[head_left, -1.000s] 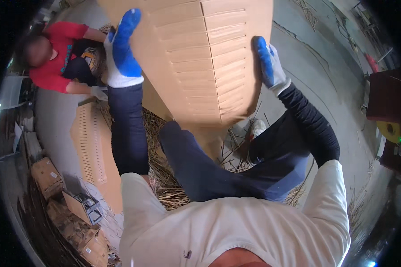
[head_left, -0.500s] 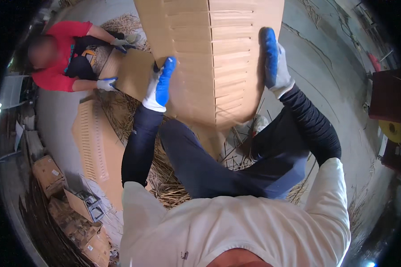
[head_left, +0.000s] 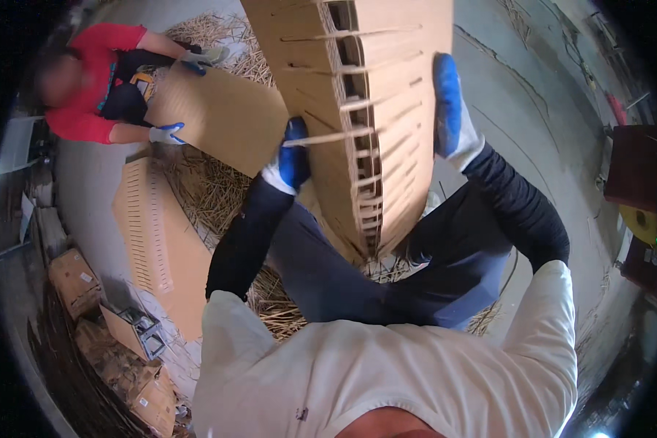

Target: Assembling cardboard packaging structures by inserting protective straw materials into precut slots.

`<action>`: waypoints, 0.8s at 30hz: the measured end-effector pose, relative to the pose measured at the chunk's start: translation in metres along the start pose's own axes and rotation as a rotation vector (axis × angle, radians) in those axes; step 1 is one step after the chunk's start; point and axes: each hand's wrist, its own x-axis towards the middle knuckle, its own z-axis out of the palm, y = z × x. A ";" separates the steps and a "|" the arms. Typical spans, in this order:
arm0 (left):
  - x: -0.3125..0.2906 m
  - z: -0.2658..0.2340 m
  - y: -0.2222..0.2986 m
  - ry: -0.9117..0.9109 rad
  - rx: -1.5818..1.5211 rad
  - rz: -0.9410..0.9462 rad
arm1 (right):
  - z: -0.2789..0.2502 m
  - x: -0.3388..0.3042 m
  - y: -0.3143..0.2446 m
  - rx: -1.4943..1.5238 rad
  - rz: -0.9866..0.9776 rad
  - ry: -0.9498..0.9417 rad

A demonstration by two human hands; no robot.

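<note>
A large brown cardboard piece [head_left: 409, 80] stands upright between my knees, its two sides joined by thin strands laced across a slotted seam. The seam gapes, and the edges of several layers show inside. My left hand [head_left: 292, 160], in a blue and white glove, grips the left side, with one strand crossing over its fingers. Along the right edge lies my right hand [head_left: 454, 109], gloved alike, its blue palm side pressed to the cardboard; its fingertips behind the edge are partly hidden.
At the left a co-worker in a red shirt [head_left: 102, 80] holds a flat cardboard sheet [head_left: 219, 109] with gloved hands. Another slotted cardboard panel [head_left: 171, 248] lies on the floor. Thin sticks [head_left: 277, 310] are strewn around my legs. Boxes [head_left: 77, 281] stand at the lower left.
The cardboard piece has turned and come lower, and its narrow seam has widened into a gap. My left hand has moved right and down. The co-worker's sheet shows more of its face.
</note>
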 end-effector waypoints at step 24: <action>0.022 0.072 0.029 0.540 0.560 0.268 | -0.036 0.027 0.019 -0.623 -0.382 0.450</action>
